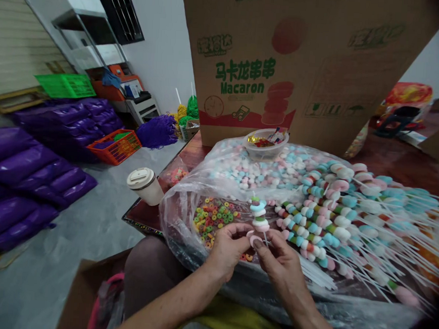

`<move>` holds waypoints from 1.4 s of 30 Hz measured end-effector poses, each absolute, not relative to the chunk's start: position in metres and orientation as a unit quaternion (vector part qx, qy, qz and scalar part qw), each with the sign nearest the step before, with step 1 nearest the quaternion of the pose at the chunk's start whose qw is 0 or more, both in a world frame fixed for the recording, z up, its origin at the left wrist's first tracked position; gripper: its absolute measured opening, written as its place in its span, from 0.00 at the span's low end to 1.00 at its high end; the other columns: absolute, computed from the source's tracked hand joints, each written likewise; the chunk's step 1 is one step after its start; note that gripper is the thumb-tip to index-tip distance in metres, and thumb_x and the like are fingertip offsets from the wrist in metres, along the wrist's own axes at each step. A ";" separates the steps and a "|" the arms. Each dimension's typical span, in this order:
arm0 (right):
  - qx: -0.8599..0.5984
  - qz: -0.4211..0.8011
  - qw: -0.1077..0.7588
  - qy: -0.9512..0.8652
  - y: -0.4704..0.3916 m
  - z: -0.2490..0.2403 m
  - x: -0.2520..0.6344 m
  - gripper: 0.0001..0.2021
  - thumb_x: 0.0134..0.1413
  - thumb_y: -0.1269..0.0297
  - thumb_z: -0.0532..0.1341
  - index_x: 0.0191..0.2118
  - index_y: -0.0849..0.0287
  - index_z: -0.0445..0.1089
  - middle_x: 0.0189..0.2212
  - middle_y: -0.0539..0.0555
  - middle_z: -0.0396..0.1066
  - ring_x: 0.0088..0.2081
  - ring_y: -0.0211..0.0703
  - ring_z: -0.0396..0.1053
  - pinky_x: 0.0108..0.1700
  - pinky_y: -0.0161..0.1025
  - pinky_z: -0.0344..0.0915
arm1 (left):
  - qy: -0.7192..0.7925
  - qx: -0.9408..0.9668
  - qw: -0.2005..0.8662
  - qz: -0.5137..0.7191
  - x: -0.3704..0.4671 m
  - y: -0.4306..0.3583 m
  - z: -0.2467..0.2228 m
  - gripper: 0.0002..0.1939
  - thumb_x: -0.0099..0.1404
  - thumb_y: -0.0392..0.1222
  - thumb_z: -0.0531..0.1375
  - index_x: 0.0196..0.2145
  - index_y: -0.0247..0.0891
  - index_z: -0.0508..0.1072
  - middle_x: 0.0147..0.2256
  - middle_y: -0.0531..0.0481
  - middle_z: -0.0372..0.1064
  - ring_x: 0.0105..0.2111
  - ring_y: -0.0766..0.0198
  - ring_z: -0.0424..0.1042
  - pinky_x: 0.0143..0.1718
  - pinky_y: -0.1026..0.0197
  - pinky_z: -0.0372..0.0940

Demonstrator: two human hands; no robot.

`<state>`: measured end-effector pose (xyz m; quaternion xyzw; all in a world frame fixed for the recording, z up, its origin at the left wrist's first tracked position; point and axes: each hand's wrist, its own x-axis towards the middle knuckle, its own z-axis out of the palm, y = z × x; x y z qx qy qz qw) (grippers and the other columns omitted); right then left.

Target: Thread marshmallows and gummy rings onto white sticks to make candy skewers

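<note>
– Where do we place the skewer [260, 214]?

– Near the middle of the frame, just above the fingertips. We see it stand nearly upright, its top leaning slightly left, its stacked sweets clear of both hands.

– And the fingers?

– The left hand [232, 245] pinches thumb and forefinger together on a pale pink piece [252, 237], just below the stack. The right hand [283, 262] has thumb and fingers closed about the skewer's bare lower end, though we cannot make out every contact.

– What textures do we record?

– Soft, rounded discs of blue, white and pink on the skewer, with a green band among them. Left of centre, we note small, hard-looking rings [216, 216] in bright colors; above them, pastel puffs [241, 175], all on crinkled, see-through plastic [177, 209].

– And around the edges?

– At right, a heap of loaded sticks [324, 215], white and thin; at top center, a matte brown cardboard box [245, 42]; at left, glossy purple packages [21, 177].
</note>
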<state>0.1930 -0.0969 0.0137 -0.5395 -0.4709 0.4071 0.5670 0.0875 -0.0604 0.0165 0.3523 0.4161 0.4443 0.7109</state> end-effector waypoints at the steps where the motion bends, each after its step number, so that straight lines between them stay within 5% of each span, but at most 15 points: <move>1: -0.542 0.409 0.564 -0.470 -0.096 0.012 0.193 0.13 0.46 0.57 0.59 0.35 0.61 0.69 0.31 0.53 0.66 0.29 0.36 0.62 0.26 0.31 0.59 | 0.411 0.351 0.713 0.448 0.088 -0.061 0.017 0.13 0.47 0.38 0.65 0.32 0.28 0.73 0.25 0.47 0.70 0.25 0.68 0.67 0.28 0.65 0.63; 7: -0.539 0.471 0.569 -0.404 -0.092 0.004 0.192 0.14 0.44 0.55 0.60 0.34 0.60 0.66 0.27 0.50 0.66 0.27 0.35 0.61 0.26 0.31 0.58 | 0.353 0.354 0.750 0.434 0.083 -0.066 0.013 0.14 0.46 0.34 0.65 0.34 0.32 0.73 0.30 0.47 0.72 0.30 0.67 0.68 0.34 0.63 0.63; 12: -0.531 0.540 0.499 -0.420 -0.107 0.006 0.205 0.14 0.52 0.52 0.52 0.35 0.58 0.64 0.14 0.42 0.49 0.16 0.30 0.47 0.17 0.29 0.48 | 0.432 0.363 0.700 0.438 0.080 -0.058 0.007 0.14 0.45 0.40 0.66 0.30 0.30 0.72 0.24 0.50 0.69 0.22 0.69 0.66 0.26 0.64 0.63; 18: -0.633 0.260 0.322 -0.654 -0.144 -0.001 0.234 0.10 0.53 0.59 0.51 0.32 0.56 0.67 0.25 0.52 0.69 0.29 0.40 0.67 0.31 0.33 0.61 | 0.479 0.345 0.636 0.497 0.075 -0.046 -0.004 0.17 0.43 0.40 0.65 0.33 0.32 0.71 0.26 0.50 0.70 0.23 0.68 0.66 0.25 0.65 0.63; 23: -0.671 0.148 0.180 -0.704 -0.145 0.000 0.230 0.12 0.54 0.62 0.47 0.31 0.51 0.67 0.27 0.52 0.73 0.27 0.43 0.70 0.28 0.35 0.61 | 0.489 0.441 0.559 0.504 0.072 -0.045 -0.018 0.12 0.48 0.40 0.62 0.33 0.34 0.73 0.29 0.49 0.70 0.28 0.68 0.67 0.31 0.65 0.64; 42: -0.707 0.048 0.082 -0.701 -0.141 0.004 0.210 0.14 0.52 0.68 0.47 0.40 0.55 0.66 0.25 0.54 0.74 0.21 0.44 0.69 0.19 0.35 0.52 | 0.487 0.535 0.447 0.527 0.077 -0.049 -0.013 0.11 0.52 0.34 0.57 0.35 0.36 0.73 0.34 0.47 0.72 0.35 0.62 0.70 0.40 0.61 0.64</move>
